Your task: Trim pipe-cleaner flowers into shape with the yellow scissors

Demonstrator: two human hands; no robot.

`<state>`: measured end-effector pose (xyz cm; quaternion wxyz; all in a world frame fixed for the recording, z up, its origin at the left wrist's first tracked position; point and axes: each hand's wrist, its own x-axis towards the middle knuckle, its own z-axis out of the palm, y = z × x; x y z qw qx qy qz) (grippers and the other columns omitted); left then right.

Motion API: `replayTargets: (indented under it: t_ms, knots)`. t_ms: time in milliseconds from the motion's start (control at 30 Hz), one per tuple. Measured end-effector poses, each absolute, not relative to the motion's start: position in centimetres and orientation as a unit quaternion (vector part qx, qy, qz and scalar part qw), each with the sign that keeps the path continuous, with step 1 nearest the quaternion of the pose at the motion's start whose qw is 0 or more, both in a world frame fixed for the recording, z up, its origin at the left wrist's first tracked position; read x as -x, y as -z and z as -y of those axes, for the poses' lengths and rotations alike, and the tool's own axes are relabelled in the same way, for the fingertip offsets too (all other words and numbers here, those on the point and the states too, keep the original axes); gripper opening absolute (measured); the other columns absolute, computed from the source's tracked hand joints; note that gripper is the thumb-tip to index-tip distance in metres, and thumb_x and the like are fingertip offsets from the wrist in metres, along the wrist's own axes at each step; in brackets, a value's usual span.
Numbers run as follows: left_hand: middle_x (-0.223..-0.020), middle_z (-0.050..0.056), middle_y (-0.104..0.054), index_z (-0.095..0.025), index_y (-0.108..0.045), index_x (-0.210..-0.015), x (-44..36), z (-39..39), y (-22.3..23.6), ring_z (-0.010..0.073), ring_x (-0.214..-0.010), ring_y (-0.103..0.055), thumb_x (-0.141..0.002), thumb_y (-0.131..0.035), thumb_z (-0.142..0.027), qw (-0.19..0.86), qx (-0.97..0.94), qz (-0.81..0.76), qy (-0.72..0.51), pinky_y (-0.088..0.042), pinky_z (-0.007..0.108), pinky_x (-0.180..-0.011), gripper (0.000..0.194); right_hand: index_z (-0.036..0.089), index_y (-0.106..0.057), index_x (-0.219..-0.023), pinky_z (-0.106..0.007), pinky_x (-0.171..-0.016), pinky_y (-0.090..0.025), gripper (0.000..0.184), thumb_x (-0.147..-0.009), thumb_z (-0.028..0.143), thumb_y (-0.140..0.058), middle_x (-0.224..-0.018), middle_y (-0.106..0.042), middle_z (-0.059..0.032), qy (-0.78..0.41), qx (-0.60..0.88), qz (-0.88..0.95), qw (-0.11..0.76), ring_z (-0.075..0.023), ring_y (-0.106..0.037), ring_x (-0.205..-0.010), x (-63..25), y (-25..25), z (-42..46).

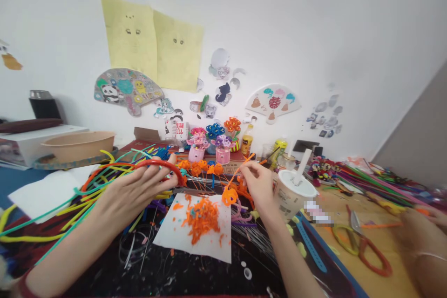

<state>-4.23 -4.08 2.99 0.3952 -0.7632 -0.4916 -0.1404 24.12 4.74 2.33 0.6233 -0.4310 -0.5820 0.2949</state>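
My left hand (138, 186) is over the left of the work surface, fingers stretched with a red scissors handle (165, 164) looped about them; the blades are hard to make out. In my right hand (259, 184), thumb and fingers pinch an orange pipe cleaner flower (229, 195), its curled head hanging at the lower left. Between the hands, a white paper sheet (192, 249) bears a heap of orange fuzz clippings (200, 221). Behind it stand several finished orange pipe cleaner blooms (199, 167) on thin stems.
Loose yellow and teal pipe cleaners (70, 214) spread on the left. A lidded drink cup (291, 191) with a straw stands beside my right wrist. Orange-handled scissors (373, 256) lie at right, near another person's blurred hand (419, 233). Small pipe cleaner flower pots (222, 154) stand behind.
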Motion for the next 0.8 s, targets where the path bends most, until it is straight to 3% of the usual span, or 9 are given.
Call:
replayTargets:
  t_ms: [133,267,467,567,633,800]
  knots:
    - [-0.116,0.014,-0.063,-0.016,-0.06,-0.114,2.8,4.0,-4.4,0.0324,-0.102,-0.057,-0.078,-0.04,-0.006,0.405,0.701,0.585,0.052,-0.044,0.043,-0.079,0.043,0.016,-0.063,-0.06,-0.021,-0.04,-0.032,0.015,-0.069,0.029,-0.061,-0.048,-0.057,0.002,-0.304,0.426,0.583,0.622,-0.011,-0.046,-0.04,-24.1,-2.4,-4.6]
    - [-0.105,0.015,-0.067,-0.015,-0.062,-0.109,1.6,3.3,-4.7,0.0344,-0.099,-0.058,-0.075,-0.045,-0.012,0.272,0.716,0.634,0.104,-0.042,0.044,-0.08,0.039,0.016,-0.06,-0.056,-0.021,-0.042,-0.034,0.016,-0.068,0.027,-0.06,-0.049,-0.056,0.0021,-0.311,0.417,0.587,0.621,-0.0101,-0.046,-0.042,-23.8,-2.3,-4.6]
    - [-0.079,0.005,-0.067,-0.021,-0.062,-0.082,-0.8,1.5,-3.7,0.0257,-0.078,-0.061,-0.072,-0.055,-0.039,-0.169,0.67,0.631,0.351,-0.041,0.034,-0.07,0.022,0.016,-0.061,-0.057,-0.022,-0.042,-0.034,0.016,-0.068,0.027,-0.06,-0.047,-0.053,0.0031,-0.331,0.408,0.598,0.605,-0.01,-0.044,-0.04,-23.0,-1.7,-4.7]
    - [-0.06,-0.002,-0.054,-0.02,-0.054,-0.069,-3.5,0.8,-3.2,0.0156,-0.056,-0.051,-0.077,-0.047,-0.05,-0.252,0.667,0.588,0.381,-0.038,0.026,-0.053,0.032,0.016,-0.061,-0.059,-0.021,-0.041,-0.033,0.016,-0.069,0.028,-0.06,-0.047,-0.053,0.0033,-0.337,0.406,0.594,0.607,-0.0098,-0.044,-0.041,-22.6,-1.7,-4.3]
    - [-0.058,-0.006,-0.049,-0.021,-0.051,-0.074,-5.1,0.5,-2.9,0.0115,-0.051,-0.045,-0.077,-0.049,-0.053,-0.306,0.664,0.556,0.395,-0.037,0.022,-0.049,0.033,0.016,-0.061,-0.059,-0.021,-0.041,-0.032,0.017,-0.07,0.028,-0.059,-0.046,-0.051,0.0039,-0.338,0.403,0.596,0.607,-0.0093,-0.043,-0.04,-22.3,-1.9,-3.9]
    - [-0.064,-0.007,-0.049,-0.02,-0.047,-0.073,-6.7,0.5,-2.6,0.0085,-0.057,-0.042,-0.067,-0.071,-0.041,-0.442,0.602,0.437,0.501,-0.034,0.02,-0.053,0.033,0.016,-0.059,-0.055,-0.02,-0.04,-0.032,0.017,-0.069,0.026,-0.06,-0.044,-0.05,0.0044,-0.352,0.402,0.595,0.6,-0.0084,-0.042,-0.039,-21.8,-2.1,-3.3]
